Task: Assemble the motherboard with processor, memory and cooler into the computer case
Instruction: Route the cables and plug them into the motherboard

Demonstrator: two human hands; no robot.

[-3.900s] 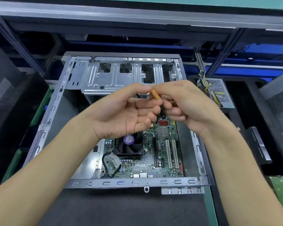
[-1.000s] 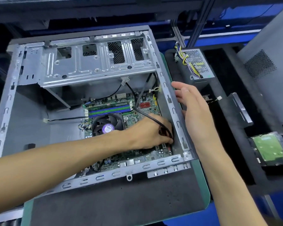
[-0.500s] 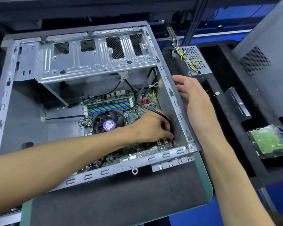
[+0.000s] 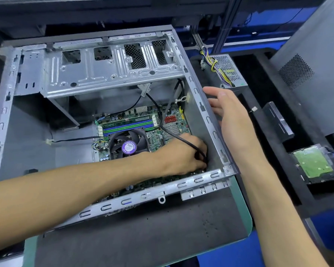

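The open metal computer case (image 4: pixel 112 74) lies on a dark mat. Inside sits the green motherboard (image 4: pixel 154 137) with its black cooler fan (image 4: pixel 129 145) and blue-green memory slots (image 4: pixel 127 126). My left hand (image 4: pixel 181 153) reaches into the case's near right corner, fingers curled round the end of a black cable (image 4: pixel 174 134) at the board's edge; the connector itself is hidden under the fingers. My right hand (image 4: pixel 231 116) rests with straight fingers against the outside of the case's right wall (image 4: pixel 206 120).
A power supply (image 4: pixel 228 72) with yellow and black wires lies right of the case. A hard drive (image 4: pixel 314 163) and a black bracket (image 4: pixel 278 122) sit on the black foam further right. A grey side panel (image 4: pixel 312 60) leans at the far right.
Earlier both hands held a small orange connector above the case. Since then my left hand went down into the near right corner with the cable; in the last second it barely shifted.
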